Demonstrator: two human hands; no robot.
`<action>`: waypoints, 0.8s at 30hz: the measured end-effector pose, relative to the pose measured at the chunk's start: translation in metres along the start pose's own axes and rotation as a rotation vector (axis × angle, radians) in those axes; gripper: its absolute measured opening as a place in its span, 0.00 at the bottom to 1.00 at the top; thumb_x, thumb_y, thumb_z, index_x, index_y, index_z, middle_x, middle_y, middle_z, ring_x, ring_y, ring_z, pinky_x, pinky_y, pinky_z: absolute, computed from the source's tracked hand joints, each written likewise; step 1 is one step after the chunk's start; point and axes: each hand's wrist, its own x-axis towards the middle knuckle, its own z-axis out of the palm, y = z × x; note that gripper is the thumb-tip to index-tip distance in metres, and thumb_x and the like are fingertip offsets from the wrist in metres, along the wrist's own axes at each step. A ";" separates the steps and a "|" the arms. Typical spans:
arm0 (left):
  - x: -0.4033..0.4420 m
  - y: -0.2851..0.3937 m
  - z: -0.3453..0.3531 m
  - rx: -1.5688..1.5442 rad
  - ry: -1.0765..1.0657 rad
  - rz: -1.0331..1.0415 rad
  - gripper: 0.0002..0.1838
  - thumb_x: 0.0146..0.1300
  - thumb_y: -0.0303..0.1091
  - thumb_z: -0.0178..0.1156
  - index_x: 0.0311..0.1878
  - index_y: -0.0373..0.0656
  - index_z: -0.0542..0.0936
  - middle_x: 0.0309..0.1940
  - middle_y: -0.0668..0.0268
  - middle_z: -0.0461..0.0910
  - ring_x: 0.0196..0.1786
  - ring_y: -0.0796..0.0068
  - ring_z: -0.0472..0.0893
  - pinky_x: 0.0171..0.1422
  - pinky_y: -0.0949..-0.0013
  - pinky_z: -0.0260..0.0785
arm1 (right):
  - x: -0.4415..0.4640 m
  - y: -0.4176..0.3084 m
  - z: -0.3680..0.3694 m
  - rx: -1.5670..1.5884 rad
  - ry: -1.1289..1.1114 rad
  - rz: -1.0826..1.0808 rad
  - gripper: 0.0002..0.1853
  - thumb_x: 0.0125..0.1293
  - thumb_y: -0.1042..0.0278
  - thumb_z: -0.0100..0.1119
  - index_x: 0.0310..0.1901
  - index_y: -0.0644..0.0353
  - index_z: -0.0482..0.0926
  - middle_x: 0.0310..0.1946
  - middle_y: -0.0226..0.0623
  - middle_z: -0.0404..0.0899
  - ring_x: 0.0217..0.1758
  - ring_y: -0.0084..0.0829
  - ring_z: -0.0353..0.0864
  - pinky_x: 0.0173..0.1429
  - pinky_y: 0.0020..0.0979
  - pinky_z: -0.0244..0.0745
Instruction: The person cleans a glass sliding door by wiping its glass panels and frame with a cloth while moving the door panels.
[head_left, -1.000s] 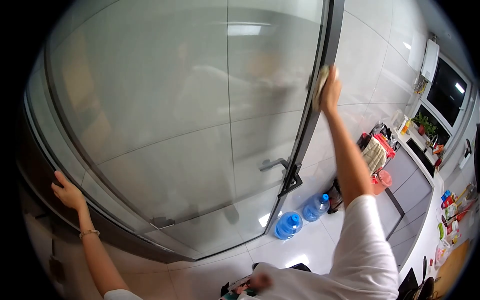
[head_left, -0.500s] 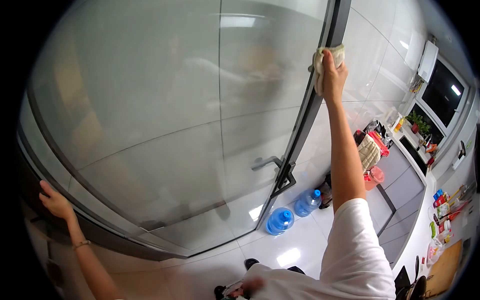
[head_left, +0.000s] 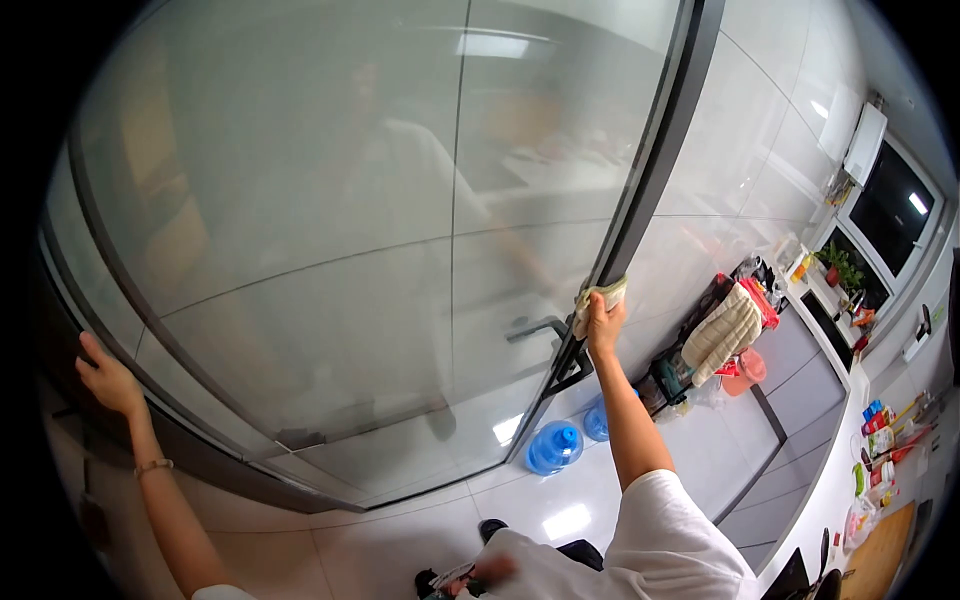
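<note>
A glass door with a dark frame fills the middle of the head view. My right hand is closed on a pale cloth wrapped against the door's dark edge, just above the black door handle. On the far left, my left hand rests with fingers apart at the dark frame, holding nothing that I can see. A band circles the left wrist.
Blue water bottles stand on the tiled floor beyond the door edge. A rack with a hanging towel and a pink bin are near the wall. A white counter with several items runs along the right.
My right hand has slid down the door edge with the cloth, from high up to just above the handle. My left hand stays at about the same place.
</note>
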 end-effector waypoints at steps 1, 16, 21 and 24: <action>0.000 0.000 0.000 -0.004 -0.002 0.014 0.41 0.59 0.67 0.40 0.52 0.31 0.71 0.50 0.45 0.71 0.53 0.48 0.70 0.57 0.58 0.60 | -0.007 0.004 -0.001 -0.029 0.015 -0.011 0.15 0.58 0.65 0.59 0.43 0.63 0.71 0.30 0.30 0.75 0.30 0.21 0.73 0.35 0.25 0.70; 0.000 0.010 -0.008 -0.028 -0.022 0.024 0.42 0.58 0.66 0.43 0.52 0.28 0.70 0.48 0.42 0.72 0.52 0.47 0.71 0.56 0.59 0.62 | 0.190 -0.209 0.068 -0.048 -0.132 -0.247 0.21 0.62 0.48 0.53 0.28 0.61 0.77 0.20 0.30 0.74 0.22 0.19 0.71 0.24 0.23 0.65; 0.008 -0.008 0.000 0.005 -0.001 0.064 0.42 0.58 0.66 0.42 0.51 0.28 0.71 0.47 0.43 0.73 0.51 0.47 0.72 0.55 0.59 0.62 | 0.137 -0.147 0.053 -0.031 -0.031 -0.245 0.15 0.63 0.56 0.54 0.30 0.62 0.76 0.23 0.28 0.74 0.24 0.17 0.69 0.27 0.22 0.65; 0.010 -0.015 0.003 0.030 0.009 0.058 0.41 0.59 0.66 0.42 0.51 0.29 0.72 0.47 0.43 0.73 0.51 0.47 0.72 0.55 0.59 0.62 | 0.086 -0.076 0.030 -0.087 0.037 -0.199 0.15 0.63 0.57 0.53 0.30 0.61 0.74 0.22 0.26 0.72 0.23 0.18 0.68 0.27 0.23 0.64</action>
